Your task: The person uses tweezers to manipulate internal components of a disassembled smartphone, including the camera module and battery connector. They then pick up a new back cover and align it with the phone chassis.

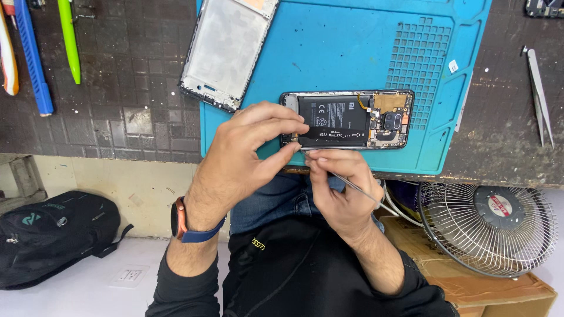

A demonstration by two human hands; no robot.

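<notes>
1. An opened phone (352, 119) lies flat on a blue work mat (329, 41), near the mat's front edge, back cover off. Its black battery and, at one end, the small camera module and copper-coloured parts are exposed.

2. The left hand (247, 155) rests on the phone's left end, fingers curled over the upper edge and thumb at the lower edge, pinching the frame to steady it.

3. The right hand (341, 188) is closed around thin metal tweezers (352, 186), held like a pen. The tip points toward the phone's lower edge, just beside the left thumb; whether it touches the phone cannot be told.

4. Handling, as a judgement: the phone looks light and stiff but fragile inside. The battery should not be pierced or bent, and the thin cables and connectors would tear easily. The safest hold is on the outer frame edges, as the left hand does, never on the exposed boards.

5. A detached phone frame (226, 50) lies tilted across the mat's left edge, partly on the dark desk (129, 111).

6. At the desk's far left lie a blue tool (32, 58) and a green pen (69, 41). A second pair of tweezers (540, 97) lies well apart on the right.

7. Below the desk: a small wire-caged fan (490, 226) on a cardboard box at right, a black backpack (53, 235) on the floor at left.
</notes>
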